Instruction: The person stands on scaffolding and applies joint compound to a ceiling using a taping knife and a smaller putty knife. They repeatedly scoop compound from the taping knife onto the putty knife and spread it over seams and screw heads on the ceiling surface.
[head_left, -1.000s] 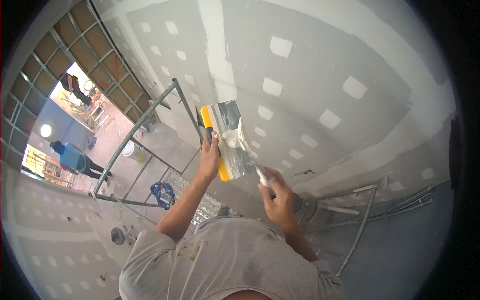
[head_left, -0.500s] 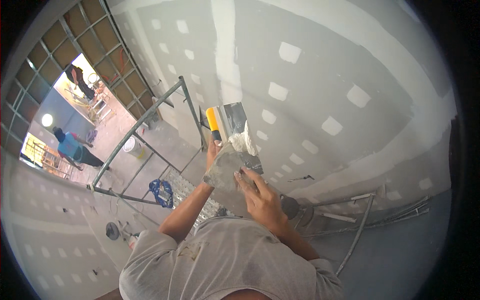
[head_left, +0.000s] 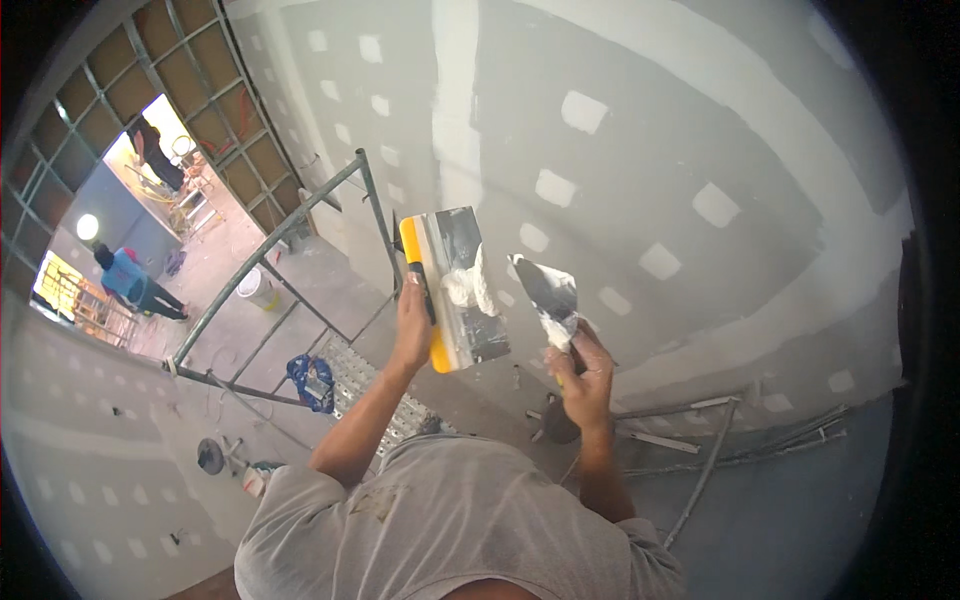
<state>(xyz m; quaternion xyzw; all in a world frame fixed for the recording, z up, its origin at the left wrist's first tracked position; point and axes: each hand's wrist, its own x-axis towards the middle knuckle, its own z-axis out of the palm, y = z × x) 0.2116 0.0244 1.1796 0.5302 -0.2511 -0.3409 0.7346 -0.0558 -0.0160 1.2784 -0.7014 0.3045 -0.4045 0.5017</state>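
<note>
My left hand (head_left: pixel 411 328) is closed around the yellow-and-black handle of a wide taping knife (head_left: pixel 456 238). A lump of white joint compound (head_left: pixel 470 288) clings to the middle of its dark metal blade. To the right, my right hand (head_left: pixel 588 375) grips a small putty knife (head_left: pixel 545 288) by its handle, blade pointing up and left. White compound coats the edges and base of that small blade. The two blades are apart, both held in the air in front of the grey plasterboard wall (head_left: pixel 640 150).
Green scaffold tubing (head_left: pixel 270 240) rises at left beside a perforated platform (head_left: pixel 365 385), where a blue bag (head_left: pixel 312 383) lies. A white bucket (head_left: pixel 257 288) stands on the floor beyond. Farther off is a person in blue (head_left: pixel 130 280). More tubing (head_left: pixel 705 475) crosses at lower right.
My right hand has moved right, away from the wide knife, and the small putty knife now shows clearly. My left hand has shifted slightly left. The person in blue has moved a little.
</note>
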